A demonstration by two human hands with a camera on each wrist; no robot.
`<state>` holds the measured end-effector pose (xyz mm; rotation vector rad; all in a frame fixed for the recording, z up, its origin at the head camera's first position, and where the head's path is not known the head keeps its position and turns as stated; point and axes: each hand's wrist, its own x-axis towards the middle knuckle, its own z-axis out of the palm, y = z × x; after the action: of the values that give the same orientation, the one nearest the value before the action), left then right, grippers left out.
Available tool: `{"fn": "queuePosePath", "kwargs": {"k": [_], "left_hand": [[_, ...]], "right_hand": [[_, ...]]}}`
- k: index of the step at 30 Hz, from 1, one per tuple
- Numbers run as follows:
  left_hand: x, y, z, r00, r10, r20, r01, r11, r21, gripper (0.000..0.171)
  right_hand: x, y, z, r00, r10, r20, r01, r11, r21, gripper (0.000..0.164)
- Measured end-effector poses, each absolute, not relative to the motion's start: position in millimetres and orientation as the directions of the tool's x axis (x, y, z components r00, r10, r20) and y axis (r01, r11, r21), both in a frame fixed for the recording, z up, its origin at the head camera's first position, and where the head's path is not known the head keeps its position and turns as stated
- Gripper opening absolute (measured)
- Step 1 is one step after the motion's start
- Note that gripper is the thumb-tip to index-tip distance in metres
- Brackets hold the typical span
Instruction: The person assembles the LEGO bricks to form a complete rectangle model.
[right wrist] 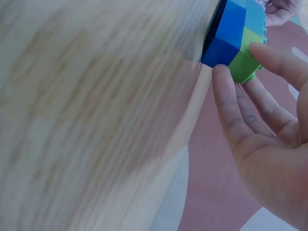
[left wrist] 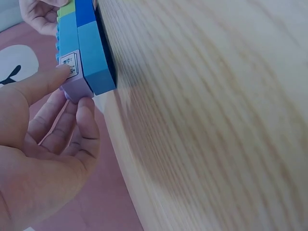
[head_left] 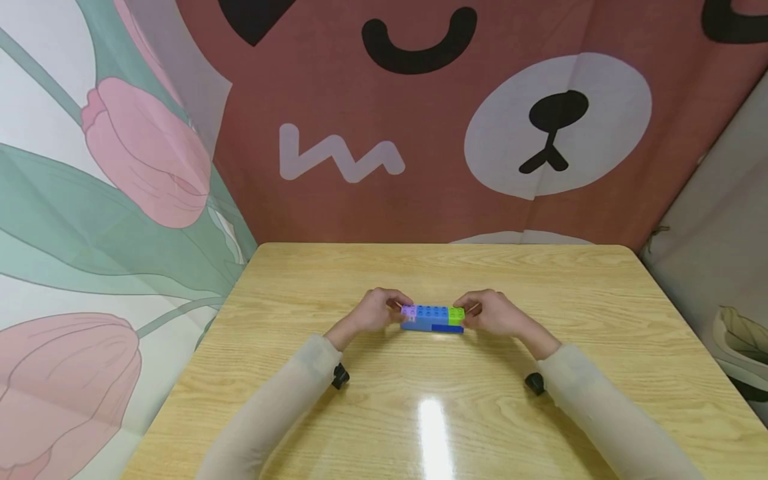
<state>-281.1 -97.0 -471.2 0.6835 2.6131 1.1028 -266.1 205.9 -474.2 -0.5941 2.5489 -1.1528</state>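
Observation:
A two-layer bar of toy building bricks lies lengthwise between both hands on the table. Its top row has a purple brick point(head_left: 409, 311) at the left end, a light blue brick point(head_left: 432, 312) in the middle and a lime green brick point(head_left: 456, 316) at the right end. Below sit another light blue brick point(left wrist: 96, 55) and a dark blue brick point(head_left: 447, 328). My left hand point(head_left: 373, 311) pinches the purple brick, thumb on its printed side, fingers at its end. My right hand point(head_left: 493, 312) pinches the green brick between thumb and fingers, one fingertip beside the dark blue brick.
The wooden table point(head_left: 384, 387) extends around the bricks and toward the wearer. Behind it hangs a reddish cloth point(head_left: 336, 207) with a bear print, and a tulip-patterned cloth point(head_left: 144, 153) hangs at left. Small black devices are strapped near both wrists.

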Motion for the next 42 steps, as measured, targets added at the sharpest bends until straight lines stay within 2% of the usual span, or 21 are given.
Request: {"fn": "queuePosePath", "kwargs": {"k": [11, 20, 33, 42], "left_hand": [[-281.8, -97.5, -472.7, -0.872, 0.488, -0.03, 0.296, 0.576, 0.762, 0.028], [-285.2, -96.2, -477.0, -0.869, 0.493, -0.034, 0.302, 0.585, 0.753, 0.043], [-286.0, -94.2, -475.8, -0.873, 0.477, -0.1, 0.246, 0.608, 0.755, 0.058], [-285.9, -95.8, -475.3, -0.892, 0.437, -0.116, 0.184, 0.585, 0.79, 0.052]], "right_hand": [[-270.0, 206.9, -473.7, -0.885, -0.461, -0.065, -0.259, 0.604, -0.754, 0.034], [-271.3, 206.4, -472.8, -0.897, -0.435, -0.085, -0.211, 0.587, -0.782, 0.034], [-273.6, 203.1, -476.0, -0.896, -0.423, -0.132, -0.167, 0.598, -0.784, 0.051], [-275.8, 204.0, -472.9, -0.892, -0.43, -0.14, -0.174, 0.613, -0.771, 0.054]]}}
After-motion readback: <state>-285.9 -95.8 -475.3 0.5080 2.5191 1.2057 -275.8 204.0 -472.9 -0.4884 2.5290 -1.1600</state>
